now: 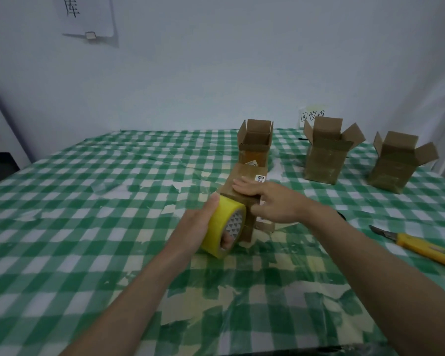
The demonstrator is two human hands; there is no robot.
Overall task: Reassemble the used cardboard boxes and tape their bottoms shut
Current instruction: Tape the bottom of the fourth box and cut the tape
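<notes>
A small cardboard box [244, 173] stands bottom-up at the table's middle. My right hand [265, 199] lies across its top with the fingers flat and the thumb against its near side. My left hand [203, 224] grips a yellow tape roll [224, 227], fingers through the core, thumb over the rim, held against the box's near left edge. Three more cardboard boxes stand upright with their top flaps open: one right behind [254, 142], one at the back right [326, 155], one at the far right [398, 163].
A yellow utility knife [421, 246] lies on the green checked tablecloth [88, 201] at the right. A paper label with writing [312, 115] leans on the wall behind the boxes. Another paper sheet [85, 16] hangs on the wall at upper left.
</notes>
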